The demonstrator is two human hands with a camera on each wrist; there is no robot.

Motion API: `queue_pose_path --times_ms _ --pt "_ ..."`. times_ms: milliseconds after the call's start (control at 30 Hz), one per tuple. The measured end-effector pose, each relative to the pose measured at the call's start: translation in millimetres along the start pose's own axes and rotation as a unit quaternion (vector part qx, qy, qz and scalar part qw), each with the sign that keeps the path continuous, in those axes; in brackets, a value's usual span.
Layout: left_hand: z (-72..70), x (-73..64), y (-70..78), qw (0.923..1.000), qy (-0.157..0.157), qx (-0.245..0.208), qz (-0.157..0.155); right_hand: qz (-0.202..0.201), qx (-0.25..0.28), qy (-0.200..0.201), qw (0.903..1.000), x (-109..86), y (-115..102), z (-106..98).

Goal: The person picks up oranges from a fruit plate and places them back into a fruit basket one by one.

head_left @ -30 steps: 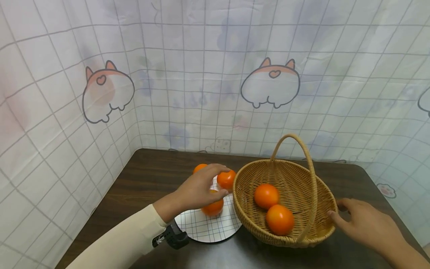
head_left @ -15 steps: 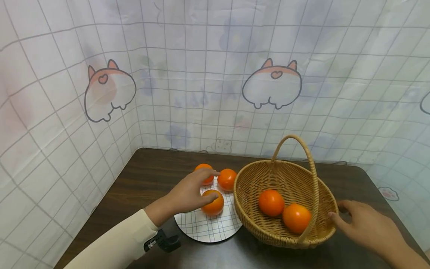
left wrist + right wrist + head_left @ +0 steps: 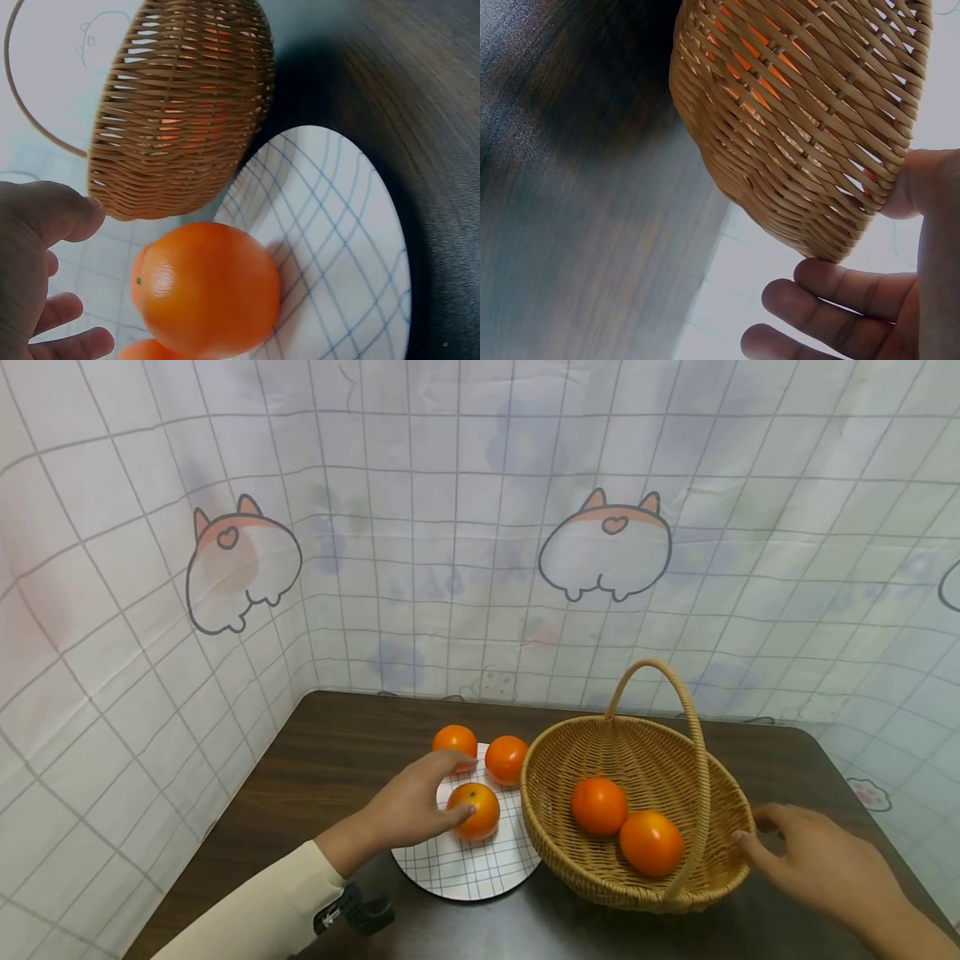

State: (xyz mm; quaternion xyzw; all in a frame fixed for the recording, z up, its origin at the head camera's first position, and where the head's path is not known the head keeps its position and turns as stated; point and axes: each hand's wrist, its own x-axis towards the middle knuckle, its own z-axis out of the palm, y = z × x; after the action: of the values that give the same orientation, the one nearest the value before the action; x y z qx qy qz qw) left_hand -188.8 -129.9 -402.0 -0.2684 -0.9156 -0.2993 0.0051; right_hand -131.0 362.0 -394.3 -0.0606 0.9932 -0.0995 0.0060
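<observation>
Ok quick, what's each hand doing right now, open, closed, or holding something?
Left hand: open, fingers loosely around the front orange on the plate, not yet gripping it.
Right hand: open, thumb touching the basket rim.

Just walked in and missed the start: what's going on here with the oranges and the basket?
A person sits at a dark table. Their left hand reaches over a checked plate and touches the nearest orange of three there, fingers loosely around it, not lifting it. Their right hand rests its thumb on the rim of a wicker basket, which is tilted toward the plate and holds two more oranges.
</observation>
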Motion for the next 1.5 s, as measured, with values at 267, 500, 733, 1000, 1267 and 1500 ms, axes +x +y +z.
queue_pose_path --times_ms 267,500,733,1000,1267,1500 --pt "11.7 -2.2 -9.2 0.9999 0.000 0.016 0.005 0.002 0.005 -0.002 1.0000 -1.1 -0.6 0.5" --pt "16.5 -3.0 -12.7 0.9998 -0.002 0.019 0.007 0.004 0.008 -0.010 0.9999 -0.9 -0.7 -0.1" --pt "25.6 -4.3 -19.3 0.9998 -0.008 0.017 0.003 0.006 0.008 -0.010 0.9999 -1.3 -0.1 0.5" --pt "30.7 -4.3 -23.1 0.9996 -0.009 0.028 0.001 -0.004 0.007 0.003 1.0000 -2.1 0.1 1.2" --pt "32.3 -4.2 -25.1 0.9996 -0.018 0.023 -0.006 -0.004 0.011 0.003 0.9999 -1.7 -0.6 0.9" --pt "35.3 -3.5 -27.2 0.9997 -0.020 0.011 -0.002 -0.002 0.008 0.004 1.0000 -1.9 -0.2 1.3"
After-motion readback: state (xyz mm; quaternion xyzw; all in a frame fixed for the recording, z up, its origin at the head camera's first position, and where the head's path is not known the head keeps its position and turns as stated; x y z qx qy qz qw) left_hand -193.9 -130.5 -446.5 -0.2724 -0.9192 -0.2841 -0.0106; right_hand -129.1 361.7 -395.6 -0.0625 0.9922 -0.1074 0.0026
